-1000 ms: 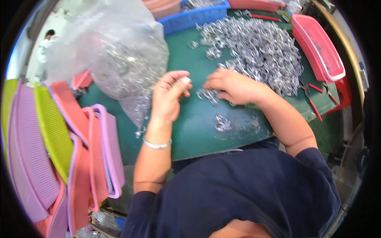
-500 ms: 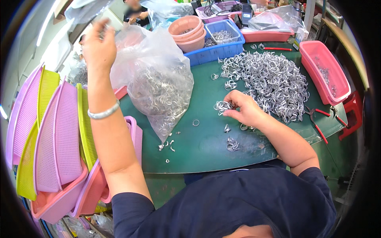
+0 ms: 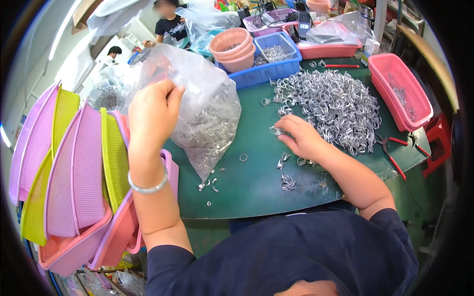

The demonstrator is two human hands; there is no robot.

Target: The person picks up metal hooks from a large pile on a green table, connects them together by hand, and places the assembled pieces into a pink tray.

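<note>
Rings (image 3: 332, 109) of shiny metal lie in one big heap on the green table (image 3: 256, 190), just past my right hand (image 3: 300, 138), up and to its right. My right fingers are pinched together on one small ring at the heap's near edge. My left hand (image 3: 152, 114) is farther off, closed on the top of one clear bag (image 3: 210, 116) that hangs long and straight down. I count two red pliers (image 3: 395, 155) and too many rings to count.
</note>
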